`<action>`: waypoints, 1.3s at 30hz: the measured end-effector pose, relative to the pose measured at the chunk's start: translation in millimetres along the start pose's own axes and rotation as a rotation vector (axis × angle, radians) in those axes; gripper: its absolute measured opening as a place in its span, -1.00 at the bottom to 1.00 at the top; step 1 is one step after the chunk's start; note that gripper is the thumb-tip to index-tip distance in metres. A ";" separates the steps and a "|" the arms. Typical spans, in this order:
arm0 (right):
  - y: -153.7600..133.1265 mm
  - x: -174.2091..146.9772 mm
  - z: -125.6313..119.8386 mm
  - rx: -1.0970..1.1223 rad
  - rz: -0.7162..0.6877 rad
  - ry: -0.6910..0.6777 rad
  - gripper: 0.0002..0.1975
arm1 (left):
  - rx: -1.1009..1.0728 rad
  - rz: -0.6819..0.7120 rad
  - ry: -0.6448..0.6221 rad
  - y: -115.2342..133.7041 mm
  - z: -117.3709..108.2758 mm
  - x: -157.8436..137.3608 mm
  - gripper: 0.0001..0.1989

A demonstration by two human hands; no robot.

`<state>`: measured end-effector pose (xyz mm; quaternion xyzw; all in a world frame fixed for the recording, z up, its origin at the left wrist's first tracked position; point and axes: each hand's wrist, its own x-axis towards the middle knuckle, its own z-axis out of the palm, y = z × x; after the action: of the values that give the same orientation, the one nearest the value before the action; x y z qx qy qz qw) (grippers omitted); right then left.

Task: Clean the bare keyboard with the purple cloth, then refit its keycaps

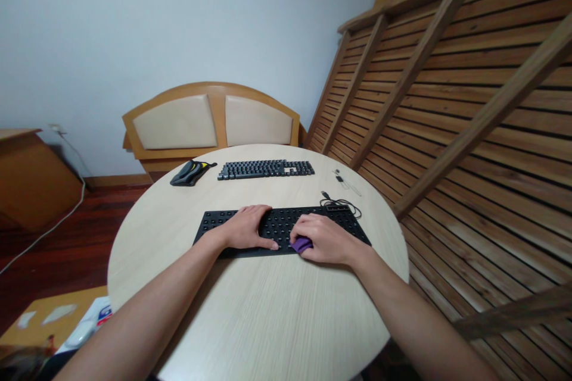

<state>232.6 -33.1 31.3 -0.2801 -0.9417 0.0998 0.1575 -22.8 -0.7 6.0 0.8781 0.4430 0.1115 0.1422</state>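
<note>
Right hand [322,236], purple cloth [301,244] — mostly hidden

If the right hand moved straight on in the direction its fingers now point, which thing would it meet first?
The right hand, holding a purple cloth, would most likely meet the left hand, spread on the keycap-less keyboard, though exact heights are hard to judge.

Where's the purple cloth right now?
In the head view, the purple cloth is bunched under the fingers of the right hand, at the near edge of the black keyboard base, right of the left hand.
</note>
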 end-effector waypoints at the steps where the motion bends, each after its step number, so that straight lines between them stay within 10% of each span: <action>1: -2.0 -0.1 -1.3 -0.005 -0.005 -0.014 -0.79 | -0.001 0.001 0.002 -0.2 0.1 0.0 0.04; 33: -19.9 -4.1 -2.6 0.033 -0.025 -0.074 -0.83 | 0.001 0.014 0.013 -6.0 3.2 0.7 0.06; 39: -17.1 -22.8 -31.3 -0.014 0.140 -0.074 -0.77 | -0.005 0.014 0.004 -5.4 2.0 0.5 0.07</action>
<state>253.2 -56.8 59.6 -0.3427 -0.9256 0.1143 0.1130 -26.0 2.5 2.2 0.8806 0.4368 0.1153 0.1430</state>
